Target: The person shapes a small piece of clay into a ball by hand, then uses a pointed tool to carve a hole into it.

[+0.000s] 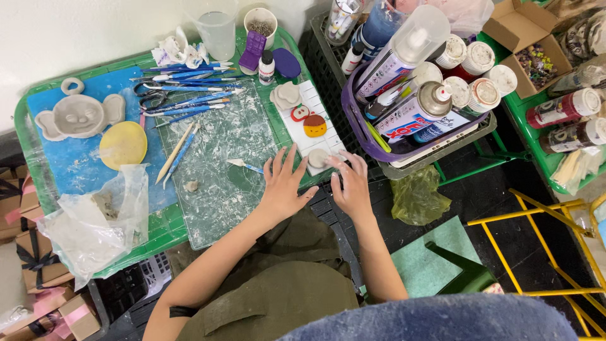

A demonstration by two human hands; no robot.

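both hands are lying flat, fingers spread: left hand (pixel 283 183) pressing the clear cutting mat (pixel 221 158), right hand (pixel 351 184) touching the small round grey clay disc (pixel 317 158) at the white slatted board's (pixel 314 120) near corner; too hard a press risks denting it.

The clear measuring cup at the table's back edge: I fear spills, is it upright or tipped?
Upright: the measuring cup stands on its base, rim facing up.

Clay disc (pixel 317 158) on tile (pixel 314 126), right of mat (pixel 221 158)
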